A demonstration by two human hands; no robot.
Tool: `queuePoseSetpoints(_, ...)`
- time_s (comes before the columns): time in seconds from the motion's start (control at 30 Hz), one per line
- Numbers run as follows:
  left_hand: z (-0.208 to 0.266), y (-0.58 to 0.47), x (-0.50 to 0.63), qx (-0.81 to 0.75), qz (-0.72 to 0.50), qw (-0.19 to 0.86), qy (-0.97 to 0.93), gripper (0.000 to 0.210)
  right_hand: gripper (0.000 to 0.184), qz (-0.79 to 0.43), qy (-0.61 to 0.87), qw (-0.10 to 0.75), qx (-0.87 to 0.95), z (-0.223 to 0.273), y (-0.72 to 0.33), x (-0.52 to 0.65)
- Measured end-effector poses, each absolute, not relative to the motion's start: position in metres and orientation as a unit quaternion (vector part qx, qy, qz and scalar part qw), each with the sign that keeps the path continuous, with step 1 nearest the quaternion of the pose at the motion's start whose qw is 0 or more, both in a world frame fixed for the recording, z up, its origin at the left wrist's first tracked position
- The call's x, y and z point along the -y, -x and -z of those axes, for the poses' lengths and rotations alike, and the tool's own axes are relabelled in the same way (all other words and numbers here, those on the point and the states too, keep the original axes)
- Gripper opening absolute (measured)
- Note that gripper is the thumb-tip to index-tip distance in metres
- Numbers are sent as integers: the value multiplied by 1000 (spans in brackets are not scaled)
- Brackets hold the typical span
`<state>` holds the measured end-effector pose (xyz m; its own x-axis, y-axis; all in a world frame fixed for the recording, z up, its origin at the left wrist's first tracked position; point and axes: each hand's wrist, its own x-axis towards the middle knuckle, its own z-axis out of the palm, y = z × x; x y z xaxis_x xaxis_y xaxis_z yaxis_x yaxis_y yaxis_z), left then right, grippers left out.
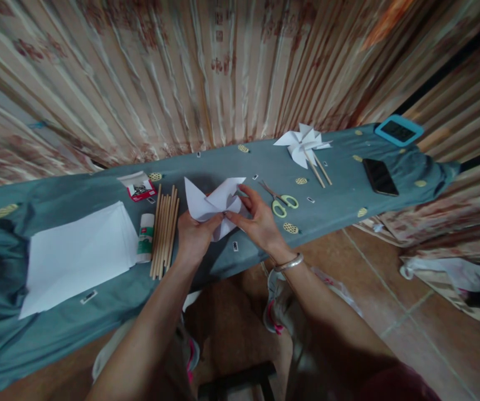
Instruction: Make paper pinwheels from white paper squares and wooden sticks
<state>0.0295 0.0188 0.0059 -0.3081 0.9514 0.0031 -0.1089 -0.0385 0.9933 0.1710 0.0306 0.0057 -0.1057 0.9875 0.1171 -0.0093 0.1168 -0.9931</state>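
Observation:
A white paper pinwheel is held between both my hands above the cloth-covered table. My left hand grips its lower left side, thumb near the centre. My right hand pinches it from the right, with the thumb at the centre and the fingers on a blade. Something small and dark shows at the centre by the thumbs; it may be a pin. A bundle of wooden sticks lies just left of my left hand. Scissors with green handles rest open to the right of my right hand.
A paper stack, a glue stick and an open red box of small metal pieces are on the left. Finished pinwheels on sticks, a phone and a blue-framed device lie right. A curtain hangs behind.

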Motion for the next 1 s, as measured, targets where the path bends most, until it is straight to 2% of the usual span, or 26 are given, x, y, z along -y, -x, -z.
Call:
queuePoseSetpoints(0.17,-8,-28,-16,-540,-597,451,-385,32,75,-513,451,474,555,-12,-172,-28)
queuePoseSetpoints(0.6,-1,-27,-19,-552,-604,440,-369,37,98,-465,495,479,556,-7,-166,-23)
queuePoseSetpoints(0.77,-1,-28,-19,-552,-604,443,-366,35,97,-469,504,482,542,-6,-163,-24)
queuePoseSetpoints(1.0,-1,-27,-17,-553,-604,447,-361,35,86,-481,502,477,538,-15,-161,-22)
